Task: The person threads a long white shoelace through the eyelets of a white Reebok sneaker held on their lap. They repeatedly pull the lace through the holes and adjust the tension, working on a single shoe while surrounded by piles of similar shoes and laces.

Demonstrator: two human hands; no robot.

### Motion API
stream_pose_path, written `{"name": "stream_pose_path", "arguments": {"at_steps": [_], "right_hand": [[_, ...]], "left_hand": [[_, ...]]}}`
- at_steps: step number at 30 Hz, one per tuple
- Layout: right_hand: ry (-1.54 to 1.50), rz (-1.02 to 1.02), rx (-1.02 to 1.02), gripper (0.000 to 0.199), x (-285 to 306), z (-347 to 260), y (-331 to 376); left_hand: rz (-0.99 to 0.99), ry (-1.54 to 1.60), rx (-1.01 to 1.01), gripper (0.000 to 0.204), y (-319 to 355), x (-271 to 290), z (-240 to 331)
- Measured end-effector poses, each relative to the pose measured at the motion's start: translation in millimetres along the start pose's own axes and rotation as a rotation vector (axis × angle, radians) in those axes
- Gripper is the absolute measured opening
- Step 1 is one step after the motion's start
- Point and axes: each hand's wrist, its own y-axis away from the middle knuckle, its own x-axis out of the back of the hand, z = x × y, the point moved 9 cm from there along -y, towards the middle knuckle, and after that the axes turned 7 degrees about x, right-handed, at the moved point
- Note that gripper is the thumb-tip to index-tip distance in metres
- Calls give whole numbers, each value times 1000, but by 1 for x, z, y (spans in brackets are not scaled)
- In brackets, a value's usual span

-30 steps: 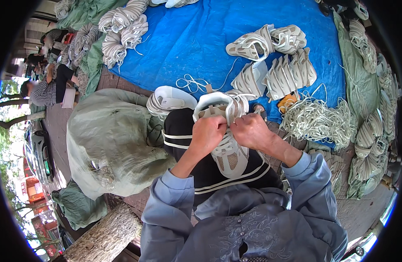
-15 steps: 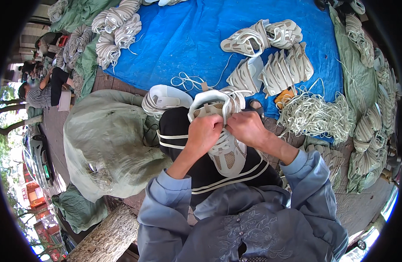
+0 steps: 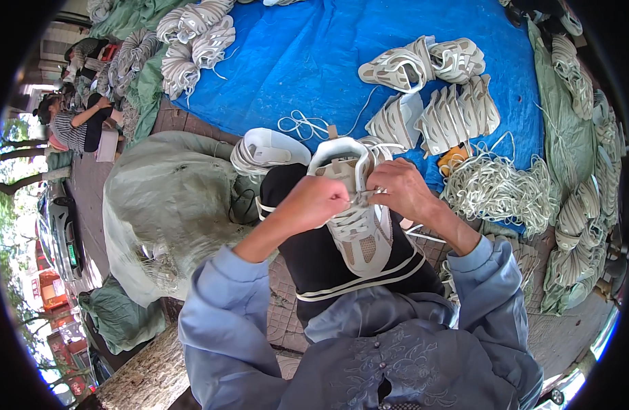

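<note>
While the shoe [image 3: 359, 219] lay sole-down on the person's lap, both hands met over its upper end. The left hand [image 3: 314, 201] was clenched, its grip pinching a lace [image 3: 361, 198] at the eyelets; the right hand [image 3: 400, 188] pinched the same lace from the other side, fingers curled tight. Just beyond the grip lay a second shoe [image 3: 266, 147], white inside up. Right of the grip sat a heap of loose laces [image 3: 495, 188], and beyond it more shoes [image 3: 458, 116] on a blue tarp [image 3: 314, 61]. Left of the grip bulged a green sack [image 3: 171, 198].
</note>
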Motion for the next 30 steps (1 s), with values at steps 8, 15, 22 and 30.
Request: {"name": "stream_pose_path", "arguments": {"at_steps": [8, 15, 22, 30], "right_hand": [[-224, 93, 69, 16, 18, -77, -19], [-704, 204, -342, 13, 25, 1, -18], [-105, 543, -578, 14, 200, 144, 26], [-335, 780, -577, 24, 272, 219, 95]], "left_hand": [[-11, 980, -51, 9, 83, 17, -6], [253, 1665, -488, 14, 84, 71, -34], [839, 1827, -505, 13, 154, 170, -287], [832, 2135, -717, 22, 192, 227, -356]]}}
